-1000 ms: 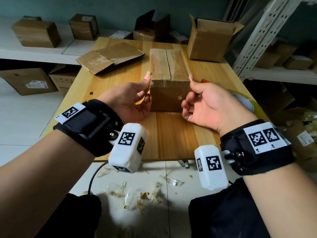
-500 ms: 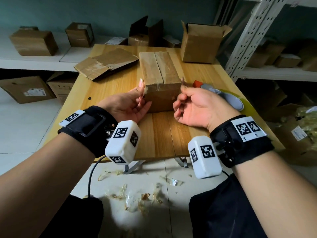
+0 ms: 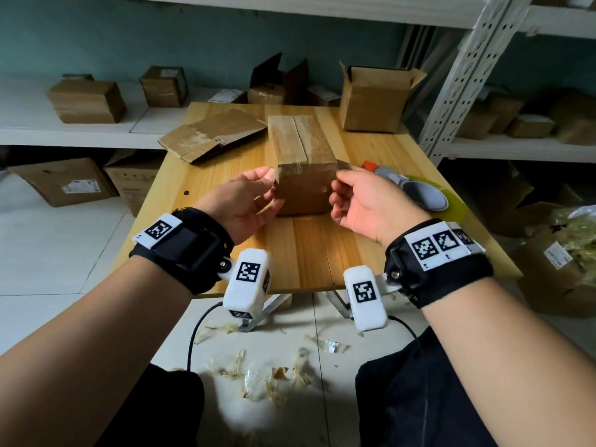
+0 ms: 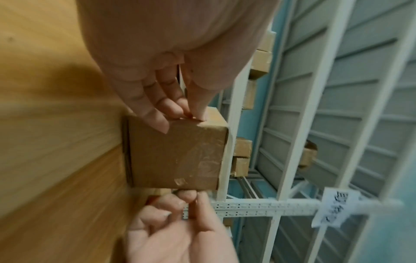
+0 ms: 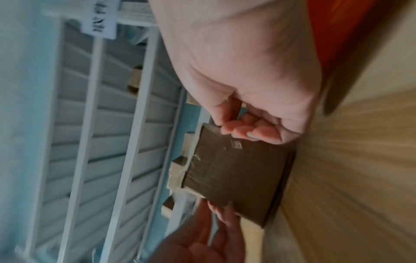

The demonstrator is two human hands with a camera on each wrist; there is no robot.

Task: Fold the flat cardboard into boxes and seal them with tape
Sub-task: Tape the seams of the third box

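Note:
A closed brown cardboard box stands mid-table, with clear tape along its top seam and over its near end. My left hand pinches the tape end at the box's near-left top corner with thumb and fingers. My right hand pinches the other tape end, a translucent flap sticking out at the near-right corner. The left wrist view has the box between my left hand and right hand. The blurred right wrist view gives the box with my right hand at its edge.
A grey and orange tape dispenser lies right of the box on the wooden table. Flattened cardboard lies at the back left, and an open box stands at the back right. Shelves of boxes surround the table; tape scraps litter the floor.
Both hands stay at the box's near corners and have come down slightly from the top edge. My head has pulled back, so the view is wider.

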